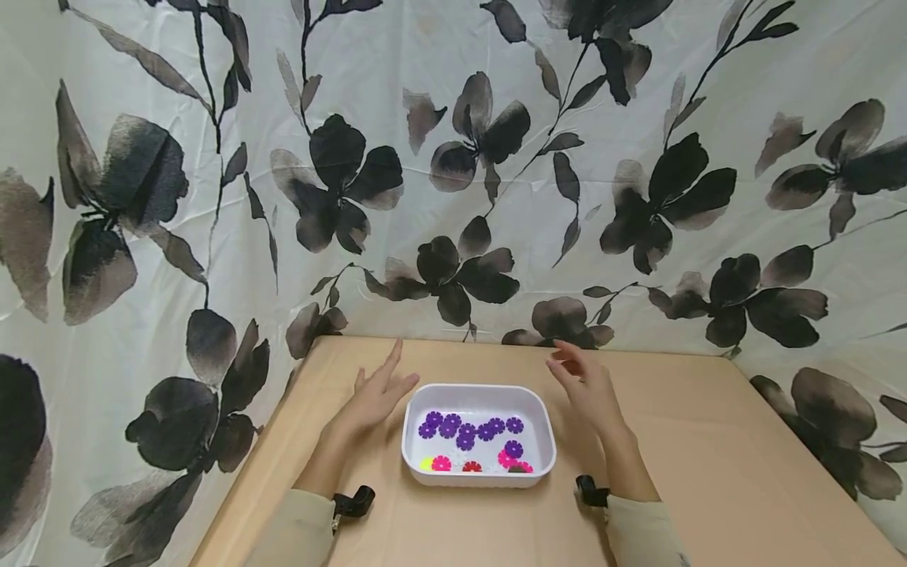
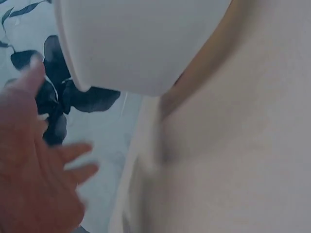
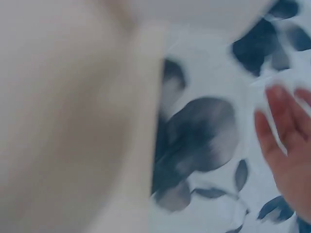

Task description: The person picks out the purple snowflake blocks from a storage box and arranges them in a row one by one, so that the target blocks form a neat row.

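Note:
Between my two hands a white rectangular tray (image 1: 479, 482) sits on the table. Inside it lie several purple flower-shaped pieces (image 1: 466, 432), spread over the middle and right. Along its near wall are pink pieces (image 1: 442, 463), a red piece (image 1: 472, 466) and a yellow piece (image 1: 427, 463), partly hidden by the rim. My left hand (image 1: 375, 398) is just left of the tray, fingers extended and holding nothing; in the left wrist view the tray's outer wall (image 2: 141, 43) is close by. To the right of the tray, my right hand (image 1: 588, 390) hovers with loosely bent fingers and nothing in them.
The light wooden table (image 1: 708, 441) stretches out on both sides of the tray. Behind it hangs a white cloth (image 1: 439, 213) with dark flower prints. Each wrist wears a small black camera, one at the left wrist (image 1: 354, 502) and one at the right (image 1: 591, 491).

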A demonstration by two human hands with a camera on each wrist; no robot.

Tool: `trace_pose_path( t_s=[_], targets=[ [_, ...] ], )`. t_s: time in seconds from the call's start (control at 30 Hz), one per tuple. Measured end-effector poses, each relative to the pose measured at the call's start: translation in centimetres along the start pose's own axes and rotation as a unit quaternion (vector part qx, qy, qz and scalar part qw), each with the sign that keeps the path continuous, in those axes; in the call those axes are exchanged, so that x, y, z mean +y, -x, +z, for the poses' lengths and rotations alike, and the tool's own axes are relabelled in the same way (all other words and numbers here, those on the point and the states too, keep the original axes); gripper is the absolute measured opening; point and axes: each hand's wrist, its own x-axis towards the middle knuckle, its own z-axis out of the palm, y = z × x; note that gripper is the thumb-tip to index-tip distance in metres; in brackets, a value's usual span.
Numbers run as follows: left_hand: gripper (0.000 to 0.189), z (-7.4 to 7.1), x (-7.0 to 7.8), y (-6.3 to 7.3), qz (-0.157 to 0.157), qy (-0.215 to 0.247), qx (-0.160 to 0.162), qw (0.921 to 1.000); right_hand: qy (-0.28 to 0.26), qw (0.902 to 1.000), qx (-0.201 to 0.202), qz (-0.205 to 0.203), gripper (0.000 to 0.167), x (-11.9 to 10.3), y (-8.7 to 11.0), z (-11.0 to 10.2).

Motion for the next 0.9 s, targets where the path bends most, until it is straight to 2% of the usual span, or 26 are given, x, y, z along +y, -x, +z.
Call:
trace_pose_path(
  t_s=[0.03,0.07,0.13,0.2,0.27,0.37,0.47,0.5,0.57,0.7,0.9],
  targets=[
    [0.083,0.0,-0.2,0.1,0.010,0.050,-0.029,0.9983,-0.039,0.9991,-0.016,-0.001,0.042,-0.6,-0.1,-0.1],
    [0.080,0.0,-0.4,0.2,0.022,0.099,-0.058,0.9932,-0.071,0.9967,-0.038,-0.004,0.037,-1.2,-0.2,-0.2],
    [0.075,0.1,-0.9,0.3,0.039,0.180,-0.120,0.9756,-0.107,0.9893,-0.099,-0.008,0.031,-2.3,-0.3,-0.3],
    [0.070,0.2,-1.4,0.6,0.044,0.226,-0.166,0.9588,-0.110,0.9796,-0.167,-0.019,0.027,-3.0,-0.3,0.0],
    [0.066,0.5,-1.8,0.8,0.042,0.252,-0.188,0.9483,-0.096,0.9659,-0.239,-0.030,0.026,-3.4,-0.1,0.6],
    [0.064,0.9,-2.4,1.2,0.030,0.285,-0.198,0.9373,-0.055,0.9388,-0.338,-0.039,0.026,-3.9,0.4,1.7],
    [0.067,1.2,-2.7,1.4,0.024,0.316,-0.202,0.9265,-0.013,0.9160,-0.400,-0.031,0.029,-4.4,1.0,2.9],
    [0.069,1.2,-2.8,1.5,0.023,0.323,-0.204,0.9238,0.005,0.9115,-0.411,-0.026,0.030,-4.6,1.2,3.3],
    [0.070,1.3,-2.8,1.5,0.024,0.329,-0.206,0.9211,0.042,0.9086,-0.415,-0.012,0.031,-5.0,1.4,3.9],
    [0.071,1.3,-2.9,1.4,0.023,0.327,-0.204,0.9225,0.101,0.9061,-0.410,0.016,0.034,-5.7,1.6,4.8],
    [0.073,1.6,-2.6,1.3,0.021,0.340,-0.203,0.9180,0.169,0.9031,-0.395,0.009,0.033,-6.1,2.3,5.0]
  ],
)
